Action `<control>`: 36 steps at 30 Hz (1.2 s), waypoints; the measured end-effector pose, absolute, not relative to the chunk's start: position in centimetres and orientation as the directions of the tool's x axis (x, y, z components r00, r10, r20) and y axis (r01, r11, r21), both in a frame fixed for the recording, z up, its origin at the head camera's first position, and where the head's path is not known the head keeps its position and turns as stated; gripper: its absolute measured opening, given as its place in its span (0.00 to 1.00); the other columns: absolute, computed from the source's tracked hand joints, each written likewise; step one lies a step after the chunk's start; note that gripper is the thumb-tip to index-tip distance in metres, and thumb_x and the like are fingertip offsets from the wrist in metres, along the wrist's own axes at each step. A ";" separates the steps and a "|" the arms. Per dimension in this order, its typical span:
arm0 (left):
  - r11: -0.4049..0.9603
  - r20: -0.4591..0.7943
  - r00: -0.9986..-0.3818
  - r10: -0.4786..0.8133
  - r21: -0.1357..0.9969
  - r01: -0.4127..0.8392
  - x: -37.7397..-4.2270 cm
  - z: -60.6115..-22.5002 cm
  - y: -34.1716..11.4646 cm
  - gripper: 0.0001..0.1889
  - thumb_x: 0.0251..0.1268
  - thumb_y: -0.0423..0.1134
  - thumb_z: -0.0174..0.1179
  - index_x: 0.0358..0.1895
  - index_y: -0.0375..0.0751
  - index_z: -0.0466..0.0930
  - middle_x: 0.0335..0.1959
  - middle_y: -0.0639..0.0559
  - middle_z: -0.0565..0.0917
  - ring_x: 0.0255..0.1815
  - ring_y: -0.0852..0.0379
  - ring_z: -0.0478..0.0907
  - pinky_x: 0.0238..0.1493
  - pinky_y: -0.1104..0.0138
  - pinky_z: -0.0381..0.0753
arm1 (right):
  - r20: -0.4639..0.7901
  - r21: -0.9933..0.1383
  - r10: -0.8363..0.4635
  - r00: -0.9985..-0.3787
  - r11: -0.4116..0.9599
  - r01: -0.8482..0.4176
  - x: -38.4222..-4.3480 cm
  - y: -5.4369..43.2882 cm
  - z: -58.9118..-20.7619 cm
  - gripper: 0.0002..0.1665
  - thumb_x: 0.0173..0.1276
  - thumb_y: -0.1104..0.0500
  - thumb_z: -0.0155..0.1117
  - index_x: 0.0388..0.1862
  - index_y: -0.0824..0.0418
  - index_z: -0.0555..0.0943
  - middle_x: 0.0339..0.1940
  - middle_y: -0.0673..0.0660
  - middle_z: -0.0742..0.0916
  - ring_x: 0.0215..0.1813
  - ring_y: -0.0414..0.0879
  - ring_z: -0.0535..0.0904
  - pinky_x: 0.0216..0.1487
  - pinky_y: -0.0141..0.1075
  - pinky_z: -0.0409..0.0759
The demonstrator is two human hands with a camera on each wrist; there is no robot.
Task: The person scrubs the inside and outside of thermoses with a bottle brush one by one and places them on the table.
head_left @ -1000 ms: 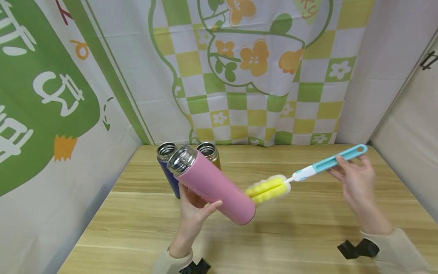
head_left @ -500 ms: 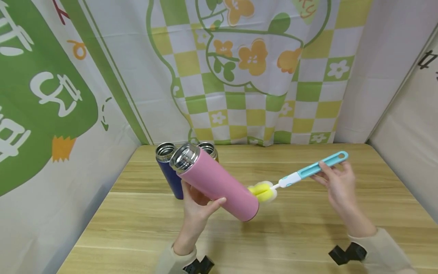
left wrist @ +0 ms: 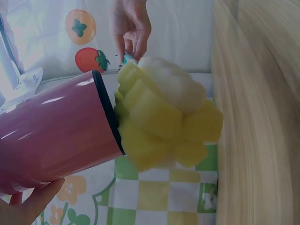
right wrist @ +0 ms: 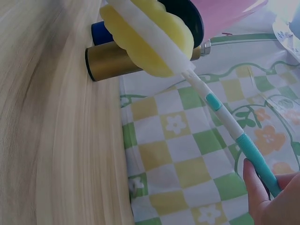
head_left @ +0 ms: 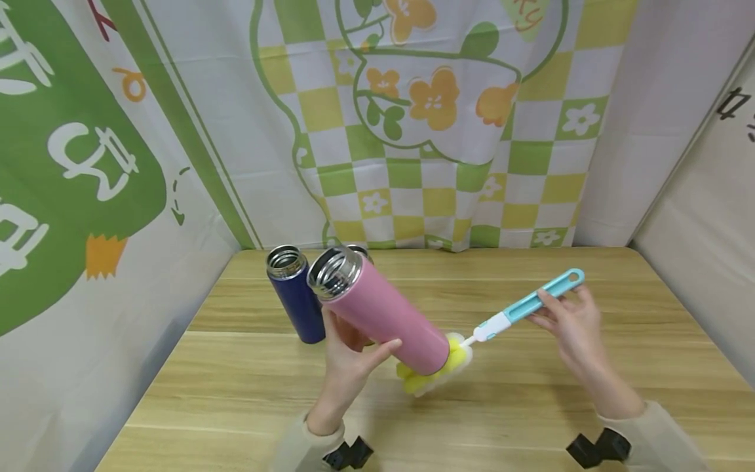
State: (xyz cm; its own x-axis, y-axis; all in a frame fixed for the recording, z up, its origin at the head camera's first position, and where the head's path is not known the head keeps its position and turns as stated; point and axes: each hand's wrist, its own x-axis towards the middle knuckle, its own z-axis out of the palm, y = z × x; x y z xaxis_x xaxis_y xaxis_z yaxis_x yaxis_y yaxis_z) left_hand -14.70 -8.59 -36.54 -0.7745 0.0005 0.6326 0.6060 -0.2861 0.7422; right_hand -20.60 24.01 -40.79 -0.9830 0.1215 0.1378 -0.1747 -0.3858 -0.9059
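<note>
Tilted in the air over the table, a pink vacuum flask is held by my left hand, thumb along its near side. Its steel mouth points up and to the left, without a lid. My right hand grips the turquoise handle of a bottle brush. The brush's yellow and white sponge head lies at the dark base of the flask in the left wrist view. In the right wrist view the thumb and fingers pinch the handle's turquoise part, with the sponge overlapping the flask's base.
A lidless blue flask stands on the wooden table at the back left. Beside it is a gold flask, mostly hidden behind the pink one in the head view. A checkered, printed cloth hangs behind the table.
The right hand has moved left and slightly down, bringing the sponge from behind the flask's base to under it. The left hand and pink flask have shifted a little to the right.
</note>
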 end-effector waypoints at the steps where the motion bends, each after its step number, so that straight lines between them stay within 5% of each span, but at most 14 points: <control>1: -0.281 0.628 -0.778 0.003 0.748 0.602 -14.7 -36.5 -8.6 0.46 0.39 0.24 0.67 0.62 0.41 0.47 0.51 0.44 0.70 0.47 0.51 0.74 0.39 0.65 0.77 | 0.133 -0.908 0.130 -0.983 -0.382 -0.173 -20.7 24.3 -41.1 0.18 0.59 0.68 0.58 0.46 0.60 0.65 0.31 0.58 0.84 0.32 0.50 0.82 0.37 0.43 0.78; 6: -0.258 0.583 -0.812 0.008 0.786 0.562 -15.0 -36.6 -8.7 0.49 0.38 0.25 0.68 0.64 0.42 0.44 0.53 0.43 0.69 0.49 0.49 0.73 0.44 0.62 0.76 | 0.110 -0.923 0.176 -0.978 -0.347 -0.166 -22.1 27.7 -44.2 0.21 0.57 0.65 0.62 0.48 0.59 0.67 0.33 0.59 0.84 0.34 0.52 0.82 0.39 0.47 0.76; 15: -0.141 0.576 -0.817 0.017 0.811 0.568 -16.0 -36.7 -8.2 0.48 0.36 0.21 0.67 0.63 0.41 0.47 0.51 0.43 0.72 0.46 0.50 0.74 0.43 0.61 0.76 | 0.116 -0.799 0.139 -0.983 -0.575 -0.176 -17.3 26.6 -37.7 0.13 0.59 0.75 0.53 0.38 0.61 0.67 0.25 0.59 0.84 0.27 0.49 0.82 0.33 0.41 0.79; 22: -0.053 0.550 -0.834 0.041 0.835 0.548 -17.5 -37.0 -7.2 0.50 0.35 0.24 0.69 0.63 0.44 0.47 0.52 0.43 0.71 0.46 0.52 0.73 0.43 0.62 0.76 | 0.152 -0.859 0.140 -0.978 -0.471 -0.201 -20.3 32.3 -43.7 0.16 0.60 0.72 0.54 0.44 0.58 0.68 0.32 0.60 0.84 0.33 0.52 0.82 0.38 0.48 0.76; 36: 0.126 0.449 -0.890 0.075 0.881 0.455 -19.8 -37.0 -5.0 0.49 0.37 0.24 0.68 0.64 0.34 0.46 0.54 0.34 0.65 0.49 0.41 0.70 0.47 0.54 0.72 | 0.144 -0.859 0.032 -0.989 -0.492 -0.141 -16.6 29.4 -39.2 0.12 0.61 0.74 0.52 0.39 0.60 0.69 0.29 0.58 0.84 0.31 0.49 0.82 0.36 0.39 0.78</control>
